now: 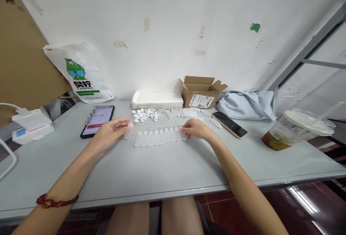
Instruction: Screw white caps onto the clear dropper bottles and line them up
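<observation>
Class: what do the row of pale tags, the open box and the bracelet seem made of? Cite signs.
Row of pale tags: likely thin plastic, satiny; they look translucent.
Open box: cardboard, matt; brown with folded flaps.
Bracelet: glossy beads, perhaps wood or stone, unclear which; dark red, rounded, shiny.

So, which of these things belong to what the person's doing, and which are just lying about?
Likely in use: row of whitish tags, right fingers at one end; single tag at the left fingers; white caps; strings; similar pieces behind.

Probably just lying about: lit phone; dark phone; drink cup; pale blue cloth; plastic bag; perhaps the trays and open box.
</observation>
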`<control>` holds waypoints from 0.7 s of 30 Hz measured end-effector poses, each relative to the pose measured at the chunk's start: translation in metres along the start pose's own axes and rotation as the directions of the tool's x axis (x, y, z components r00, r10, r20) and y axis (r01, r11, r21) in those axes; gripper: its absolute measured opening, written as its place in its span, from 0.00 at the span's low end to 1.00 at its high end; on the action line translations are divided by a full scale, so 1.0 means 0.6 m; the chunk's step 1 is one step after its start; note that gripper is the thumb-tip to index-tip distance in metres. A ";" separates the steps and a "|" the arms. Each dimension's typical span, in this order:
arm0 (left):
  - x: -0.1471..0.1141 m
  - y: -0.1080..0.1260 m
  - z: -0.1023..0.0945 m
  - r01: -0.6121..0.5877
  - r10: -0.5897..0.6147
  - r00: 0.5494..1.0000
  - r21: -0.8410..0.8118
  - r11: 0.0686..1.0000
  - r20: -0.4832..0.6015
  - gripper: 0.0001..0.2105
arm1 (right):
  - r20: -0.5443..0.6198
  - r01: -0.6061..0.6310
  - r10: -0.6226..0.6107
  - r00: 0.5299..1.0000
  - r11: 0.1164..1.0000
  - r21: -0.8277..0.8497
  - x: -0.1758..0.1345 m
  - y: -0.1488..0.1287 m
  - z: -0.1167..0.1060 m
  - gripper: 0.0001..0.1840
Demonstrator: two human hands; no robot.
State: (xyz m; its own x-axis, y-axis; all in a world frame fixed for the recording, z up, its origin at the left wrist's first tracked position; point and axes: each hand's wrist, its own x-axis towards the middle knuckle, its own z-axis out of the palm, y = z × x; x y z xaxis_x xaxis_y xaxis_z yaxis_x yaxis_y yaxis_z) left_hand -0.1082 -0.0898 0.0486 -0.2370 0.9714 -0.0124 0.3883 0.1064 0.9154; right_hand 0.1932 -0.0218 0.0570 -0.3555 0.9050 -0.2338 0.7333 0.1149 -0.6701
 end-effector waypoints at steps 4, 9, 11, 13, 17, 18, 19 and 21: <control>0.004 -0.001 0.005 0.096 -0.095 0.994 -0.019 0.995 0.053 0.24 | 0.003 -0.005 0.005 1.000 1.000 0.005 0.000 0.002 0.001 0.11; 0.000 0.004 0.013 0.133 -0.138 0.989 0.088 0.987 0.061 0.18 | -0.004 -0.007 0.007 1.000 1.000 0.011 0.000 0.002 0.003 0.09; -0.002 0.004 0.014 0.119 -0.127 0.990 0.124 0.985 0.064 0.16 | -0.002 -0.008 0.008 1.000 1.000 0.004 -0.001 0.001 0.002 0.09; -0.003 0.001 0.014 0.098 -0.110 0.991 0.144 0.985 0.077 0.16 | -0.001 -0.009 0.009 1.000 1.000 -0.007 -0.003 -0.001 0.001 0.09; -0.003 -0.006 0.008 0.025 -0.054 0.990 0.211 0.977 0.129 0.19 | 0.002 -0.010 0.010 1.000 1.000 -0.016 -0.008 -0.004 -0.001 0.09; -0.003 -0.007 0.004 -0.005 -0.032 0.988 0.232 0.973 0.154 0.21 | 0.003 -0.012 0.012 1.000 1.000 -0.020 -0.008 -0.005 -0.001 0.09; -0.004 -0.008 0.000 -0.039 -0.009 0.982 0.250 0.968 0.187 0.22 | 0.005 -0.014 0.014 1.000 1.000 -0.027 -0.008 -0.005 -0.001 0.09; -0.006 -0.010 -0.011 -0.108 0.034 0.965 0.272 0.956 0.261 0.25 | 0.009 -0.022 0.022 1.000 0.999 -0.040 -0.009 -0.007 -0.001 0.10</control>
State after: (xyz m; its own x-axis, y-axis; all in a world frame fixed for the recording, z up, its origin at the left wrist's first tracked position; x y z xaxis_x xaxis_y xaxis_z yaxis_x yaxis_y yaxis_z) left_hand -0.1157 -0.0951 0.0460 0.0172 0.9962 -0.0855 0.6390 0.0548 0.7672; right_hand 0.1924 -0.0267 0.0614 -0.3443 0.9035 -0.2550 0.7636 0.1115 -0.6359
